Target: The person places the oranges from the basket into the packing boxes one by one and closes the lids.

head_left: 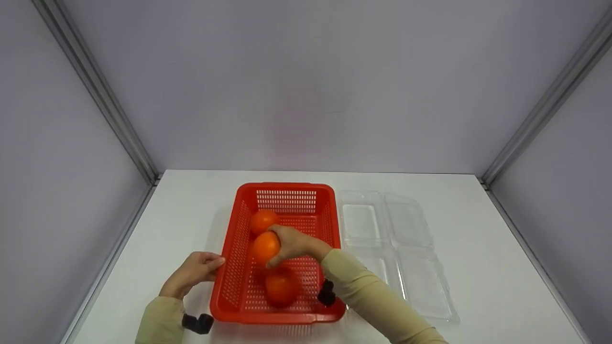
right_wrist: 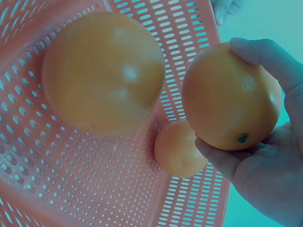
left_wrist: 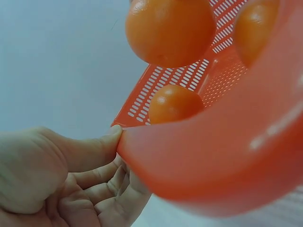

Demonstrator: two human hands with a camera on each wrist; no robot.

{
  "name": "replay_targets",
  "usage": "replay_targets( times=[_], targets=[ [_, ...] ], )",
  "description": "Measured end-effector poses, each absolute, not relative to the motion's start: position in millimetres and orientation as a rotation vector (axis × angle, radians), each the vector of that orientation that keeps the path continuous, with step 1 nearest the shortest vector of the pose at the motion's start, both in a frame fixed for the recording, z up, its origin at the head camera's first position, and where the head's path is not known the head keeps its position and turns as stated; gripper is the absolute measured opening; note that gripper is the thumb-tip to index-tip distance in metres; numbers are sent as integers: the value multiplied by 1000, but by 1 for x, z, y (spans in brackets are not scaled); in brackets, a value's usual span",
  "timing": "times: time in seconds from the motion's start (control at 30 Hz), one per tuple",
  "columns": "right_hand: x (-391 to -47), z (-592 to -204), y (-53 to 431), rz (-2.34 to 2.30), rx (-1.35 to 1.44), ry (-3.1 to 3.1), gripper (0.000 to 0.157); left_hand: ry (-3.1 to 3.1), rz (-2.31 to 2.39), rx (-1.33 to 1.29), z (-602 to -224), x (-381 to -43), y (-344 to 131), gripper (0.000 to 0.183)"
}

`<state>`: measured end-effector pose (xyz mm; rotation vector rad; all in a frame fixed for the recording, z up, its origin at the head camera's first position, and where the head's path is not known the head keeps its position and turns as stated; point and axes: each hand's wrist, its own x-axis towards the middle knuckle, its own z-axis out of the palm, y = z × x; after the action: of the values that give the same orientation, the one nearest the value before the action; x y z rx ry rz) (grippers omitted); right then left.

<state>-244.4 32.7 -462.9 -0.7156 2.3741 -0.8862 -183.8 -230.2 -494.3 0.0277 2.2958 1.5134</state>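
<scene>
My right hand (head_left: 290,242) grips an orange (head_left: 266,248) inside the red plastic basket (head_left: 338,224); its green stem end shows in the right wrist view, with thumb and fingers around the fruit (right_wrist: 227,99). A second orange (head_left: 263,221) lies by the basket's left wall toward the back. Closer to the front rests a third orange (head_left: 282,288), large in the right wrist view. At the left side, my left hand (head_left: 196,271) pinches the basket's rim between thumb and fingers, as the left wrist view shows at the thumb (left_wrist: 94,151).
Right of the basket lies a clear plastic tray (head_left: 388,243) with several compartments, partly behind my right sleeve (head_left: 368,291). All of it stands on a white table (head_left: 487,258) with pale walls (head_left: 306,86) behind and at the sides.
</scene>
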Motion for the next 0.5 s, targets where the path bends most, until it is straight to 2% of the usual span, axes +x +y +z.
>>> replay_targets(
  times=[0.5],
  targets=[
    [-243,-451,42,-868,-829,2365,76,2267,1538,28,-496,-184,-231,41]
  ],
)
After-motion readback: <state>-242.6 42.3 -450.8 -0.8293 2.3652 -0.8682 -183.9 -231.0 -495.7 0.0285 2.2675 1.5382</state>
